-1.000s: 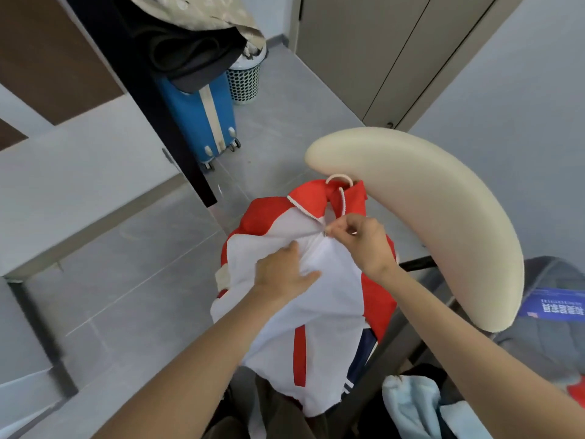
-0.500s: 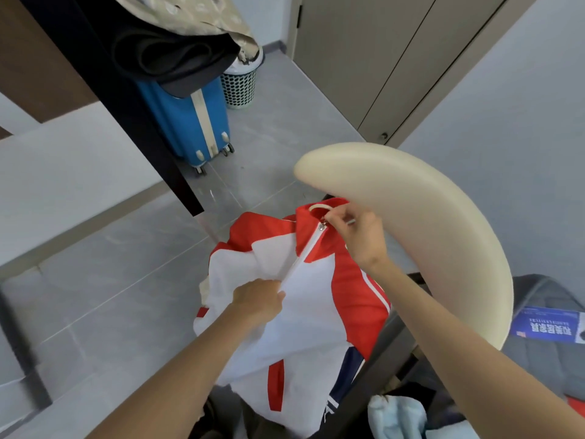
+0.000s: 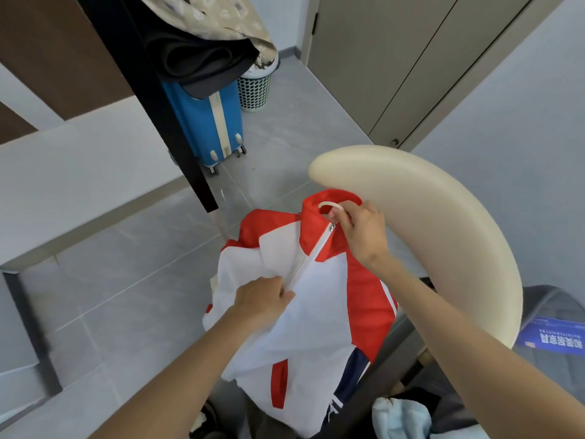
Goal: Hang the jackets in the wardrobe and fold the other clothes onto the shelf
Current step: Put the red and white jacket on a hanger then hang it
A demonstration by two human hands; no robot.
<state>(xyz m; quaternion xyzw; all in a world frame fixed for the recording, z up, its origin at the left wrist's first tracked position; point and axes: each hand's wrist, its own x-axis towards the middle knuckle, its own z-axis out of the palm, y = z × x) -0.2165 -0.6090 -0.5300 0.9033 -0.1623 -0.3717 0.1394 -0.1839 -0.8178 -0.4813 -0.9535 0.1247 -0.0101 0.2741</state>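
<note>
Grey tiled floor, pale walls, grey-beige doors (image 3: 380, 58) at the back. Jacket (image 3: 316, 327) (red shoulders and collar, white front, navy near the hem) hangs upright mid-frame, held off the floor in front of a cream curved chair back (image 3: 443, 248). Collar sits right at the chair back's edge; contact or small gap, can't tell. Zip (image 3: 311, 259) is closed up to the red collar, slider at the top. Cream loop (image 3: 329, 205) sticks out of the collar opening; hanger hook or cord, can't tell

Hands are apart, both clamped on the jacket:
- right hand (image 3: 361, 231) at the collar, fingers curled and pinching at the top of the zip, fingertips against the loop and just beside the slider
- left hand (image 3: 262, 301) lower down, fingers bunching the white front panel just left of the zip line

Surroundings:
- black post (image 3: 177, 137) on the left, dark clothes (image 3: 202, 64) and a beige patterned cloth (image 3: 221, 23) draped above it
- blue suitcase (image 3: 205, 122) upright on the floor behind the post, mesh basket (image 3: 254, 90) just beside it
- lower right: dark bar (image 3: 380, 359) running diagonally under the jacket, light blue cloth (image 3: 402, 413) below it, blue printed label (image 3: 560, 339) on grey fabric
</note>
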